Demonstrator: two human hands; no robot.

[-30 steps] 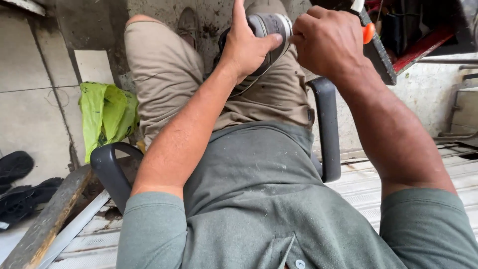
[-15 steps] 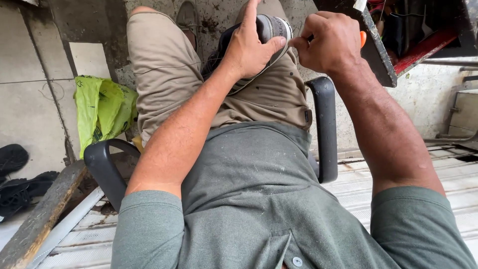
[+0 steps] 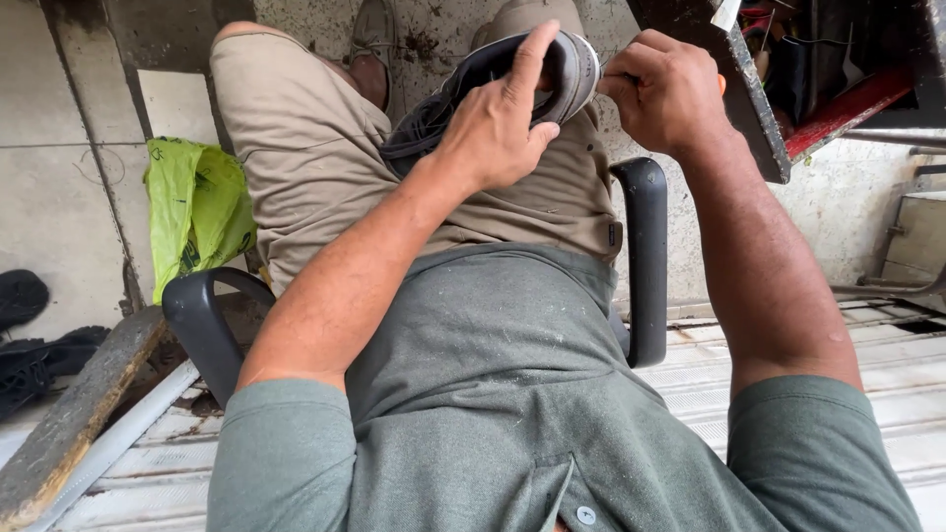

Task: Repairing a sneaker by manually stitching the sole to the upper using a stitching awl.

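Grey and dark, the shoe (image 3: 503, 84) sits above the person's lap, sole edge turned toward the camera, laces hanging at its lower left side. Left hand (image 3: 498, 128) wraps the shoe from below and behind, fingers (image 3: 532, 59) closed against the pale sole rim, index finger extended up along it. Right hand (image 3: 670, 94) is curled tight at the heel end of the shoe, fingers bunched into a near fist touching the sole edge; a small orange item shows just behind the knuckles, and whether the hand grips it cannot be told. Both forearms run up from the grey-green shirt (image 3: 493, 394). Beige shorts (image 3: 305, 148) cover the thighs under the shoe. Black chair armrests (image 3: 645, 261) stand on either side of the person. A bright green plastic bag (image 3: 197, 212) lies on the floor to the left, with dark footwear (image 3: 25, 325) near the left edge
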